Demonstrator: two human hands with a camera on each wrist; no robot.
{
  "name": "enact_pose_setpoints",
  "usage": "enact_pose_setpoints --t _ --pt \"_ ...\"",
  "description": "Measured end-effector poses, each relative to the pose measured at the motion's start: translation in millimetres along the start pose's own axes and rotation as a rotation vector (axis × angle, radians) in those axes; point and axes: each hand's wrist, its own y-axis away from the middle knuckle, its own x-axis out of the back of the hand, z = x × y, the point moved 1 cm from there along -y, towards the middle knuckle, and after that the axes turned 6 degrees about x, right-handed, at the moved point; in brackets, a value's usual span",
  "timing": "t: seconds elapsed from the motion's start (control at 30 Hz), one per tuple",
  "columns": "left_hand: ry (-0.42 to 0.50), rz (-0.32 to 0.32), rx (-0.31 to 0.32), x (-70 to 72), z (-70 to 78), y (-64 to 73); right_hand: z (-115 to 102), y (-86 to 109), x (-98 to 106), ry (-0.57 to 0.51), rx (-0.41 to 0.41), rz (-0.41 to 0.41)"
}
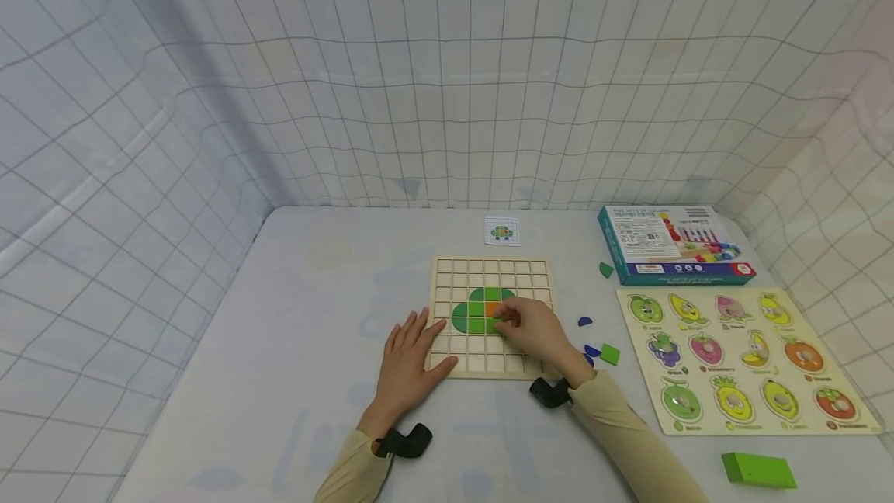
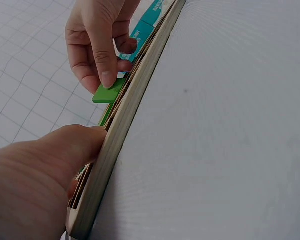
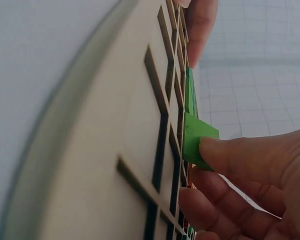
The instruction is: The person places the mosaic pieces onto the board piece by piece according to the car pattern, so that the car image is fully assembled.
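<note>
A square wooden grid board lies on the table with green tiles and an orange tile set in its cells. Over the board's right half, my right hand pinches a green square tile between thumb and fingers. The right wrist view has that tile tilted at the grid, beside the tiles laid there. My left hand rests with spread fingers on the board's left edge; in the left wrist view its thumb touches the rim.
A small pattern card lies behind the board. To the right are blue half-round pieces, a loose green square, a green quarter piece, a boxed set, a fruit puzzle board and a green block.
</note>
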Motion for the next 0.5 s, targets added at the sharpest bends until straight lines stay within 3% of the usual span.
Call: enact_pose_setpoints --t 0.5 --pt "-0.001 -0.002 0.003 -2.2 -1.5 0.0 2.9 3.4 1.0 0.069 0.027 -0.009"
